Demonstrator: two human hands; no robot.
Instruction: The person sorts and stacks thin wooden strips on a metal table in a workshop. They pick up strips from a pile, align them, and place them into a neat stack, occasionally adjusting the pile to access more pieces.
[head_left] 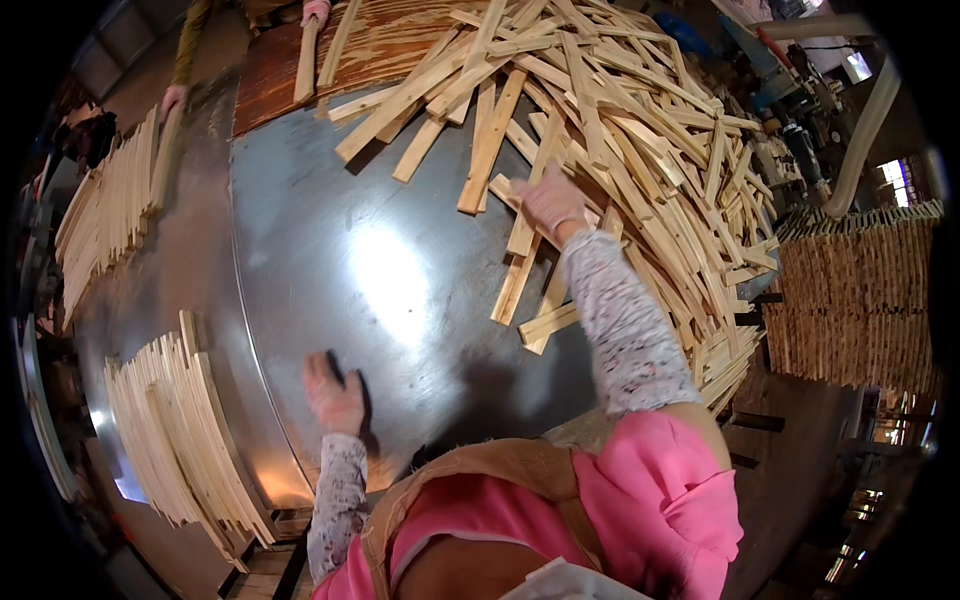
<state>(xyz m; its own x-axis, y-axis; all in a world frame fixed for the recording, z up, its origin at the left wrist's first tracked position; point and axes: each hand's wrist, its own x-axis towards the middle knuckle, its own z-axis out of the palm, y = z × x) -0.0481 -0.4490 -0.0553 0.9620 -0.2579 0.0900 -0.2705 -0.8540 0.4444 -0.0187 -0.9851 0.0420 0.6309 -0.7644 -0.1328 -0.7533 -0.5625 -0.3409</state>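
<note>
My right hand [552,204] reaches to the near edge of a large jumbled heap of pale wooden slats [640,150]. Its fingers are closed round a wooden slat [503,190] whose end sticks out to the left of the hand. Lower down and to the left, my left hand [335,394] is over the grey metal tabletop [300,230], fingers apart, with nothing in it. Left of that hand lies a row of slats [180,430] set side by side.
Across the table, a co-worker's hand [175,99] is at another slat row [110,215]; the co-worker's other hand [316,12] holds a slat [306,60] over a worn wooden board [270,80]. A tall slat stack [850,300] stands at right, near a pale hose [868,135].
</note>
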